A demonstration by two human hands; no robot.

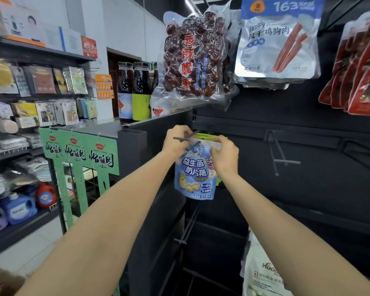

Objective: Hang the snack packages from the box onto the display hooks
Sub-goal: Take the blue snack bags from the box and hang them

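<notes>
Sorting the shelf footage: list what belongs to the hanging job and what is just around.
Job: blue snack pouch, held at its top by left hand and right hand; display hook.
Just around: red date bag, dark bottles, detergent jugs.

Both hands pinch the top of a blue snack pouch at a dark hook. The left hand is at the hook's tip, the right hand beside it.

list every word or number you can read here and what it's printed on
"163": blue-and-silver pouch hanging top right
"风干鸡胸肉": same pouch
"香酥脆枣": clear bag of red dates
"益生菌 奶片糖": blue snack pouch held by both hands
Green display cards, shelf goods: too blurred
</notes>
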